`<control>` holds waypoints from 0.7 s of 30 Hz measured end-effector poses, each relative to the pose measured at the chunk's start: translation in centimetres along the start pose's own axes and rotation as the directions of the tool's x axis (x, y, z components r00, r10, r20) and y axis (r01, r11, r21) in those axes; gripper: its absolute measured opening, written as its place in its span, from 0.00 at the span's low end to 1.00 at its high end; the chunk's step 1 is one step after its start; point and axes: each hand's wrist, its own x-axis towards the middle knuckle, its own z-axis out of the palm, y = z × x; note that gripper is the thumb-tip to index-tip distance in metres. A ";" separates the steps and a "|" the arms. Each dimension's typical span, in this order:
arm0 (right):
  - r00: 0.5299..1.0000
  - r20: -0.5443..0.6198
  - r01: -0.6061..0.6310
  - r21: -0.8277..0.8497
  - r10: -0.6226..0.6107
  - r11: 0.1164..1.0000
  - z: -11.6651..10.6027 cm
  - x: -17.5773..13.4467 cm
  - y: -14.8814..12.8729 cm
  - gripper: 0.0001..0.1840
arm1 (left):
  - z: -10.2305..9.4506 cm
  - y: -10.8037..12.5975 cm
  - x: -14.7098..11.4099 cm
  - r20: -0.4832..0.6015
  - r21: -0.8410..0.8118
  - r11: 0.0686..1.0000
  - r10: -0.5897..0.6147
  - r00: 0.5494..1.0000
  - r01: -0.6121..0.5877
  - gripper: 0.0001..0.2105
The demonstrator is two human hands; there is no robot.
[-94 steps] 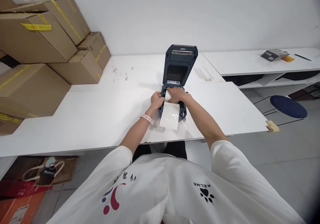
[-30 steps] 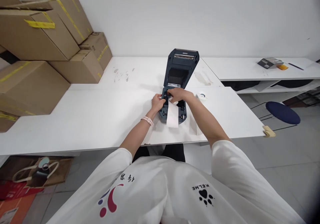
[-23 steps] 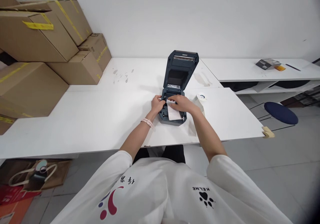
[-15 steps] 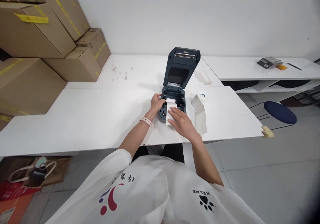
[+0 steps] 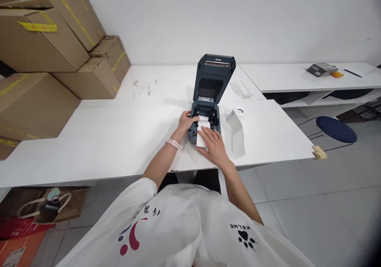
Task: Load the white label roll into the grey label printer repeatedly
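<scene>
A dark label printer (image 5: 212,71) stands on the white table with its lid raised. Inside its bay sits white label paper, and a strip of that paper (image 5: 200,140) runs out over the front edge. My left hand (image 5: 185,123) grips the printer's left side, thumb reaching over the rim to the paper, the other fingers partly hidden behind the body. Over the strip lies my right hand (image 5: 215,147), fingers stretched out and flat, touching the paper at the printer's front. Right of the printer are a small white roll (image 5: 239,112) and its loose curled paper strip (image 5: 237,136).
Cardboard boxes (image 5: 38,104) are stacked at the table's left end. A side shelf (image 5: 279,78) at the right holds a small dark box (image 5: 320,70). Below it stands a blue stool (image 5: 336,129). A padded corner guard (image 5: 319,152) covers the table's front right corner.
My right hand has shifted slightly toward me and left along the paper strip. My left thumb has moved a little further over the paper. The camera view has tilted slightly.
</scene>
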 end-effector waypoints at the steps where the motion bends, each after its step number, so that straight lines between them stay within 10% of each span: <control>1: 1.000 0.001 -0.001 -0.001 0.001 1.000 0.1 0.0 0.0 0.35 | 0.0 0.0 0.1 0.004 -0.005 1.000 -0.008 1.000 0.008 0.25; 7: 0.996 0.085 -0.005 0.047 0.001 0.999 -1.0 -0.5 0.2 0.37 | -0.2 0.1 -1.3 0.015 -0.019 1.000 -0.009 1.000 0.009 0.26; 12: 0.999 0.041 -0.017 0.424 0.000 0.906 -6.9 1.3 3.3 0.28 | -1.2 -0.6 -7.6 0.154 -0.052 0.998 -0.035 0.987 0.043 0.38; 16: 0.835 -0.464 -0.042 0.481 0.295 0.876 -11.7 9.6 8.2 0.37 | -1.9 -0.7 -10.7 0.242 -0.016 0.999 -0.038 0.970 0.043 0.49; 21: 0.851 -0.245 -0.140 0.747 0.465 0.650 -13.2 21.0 13.0 0.37 | -2.4 -0.9 -10.7 0.262 -0.025 0.999 -0.027 0.965 0.035 0.51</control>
